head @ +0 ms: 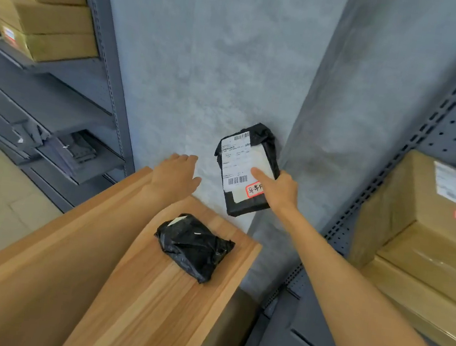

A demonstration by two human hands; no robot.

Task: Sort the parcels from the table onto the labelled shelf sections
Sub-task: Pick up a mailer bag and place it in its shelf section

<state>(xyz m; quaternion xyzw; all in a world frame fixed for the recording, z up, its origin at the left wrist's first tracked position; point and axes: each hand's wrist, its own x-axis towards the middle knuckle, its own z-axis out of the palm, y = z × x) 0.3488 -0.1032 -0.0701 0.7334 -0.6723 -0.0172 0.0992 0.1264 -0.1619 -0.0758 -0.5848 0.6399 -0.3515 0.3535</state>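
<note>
My right hand [279,189] grips a flat black parcel [247,158] with a white shipping label and a red-edged sticker, holding it up in front of the grey concrete pillar, past the table's far end. My left hand [176,175] hovers open, palm down, over the far end of the wooden table [147,306], a little left of that parcel and not touching it. A second parcel [193,244], wrapped in crumpled black plastic, lies on the table near its right edge, below both hands.
A grey metal shelf [98,76] on the left carries stacked cardboard boxes [48,15] on its upper level. A second grey rack [412,155] on the right holds large labelled cardboard boxes [426,234]. The concrete pillar [221,57] stands straight ahead between them.
</note>
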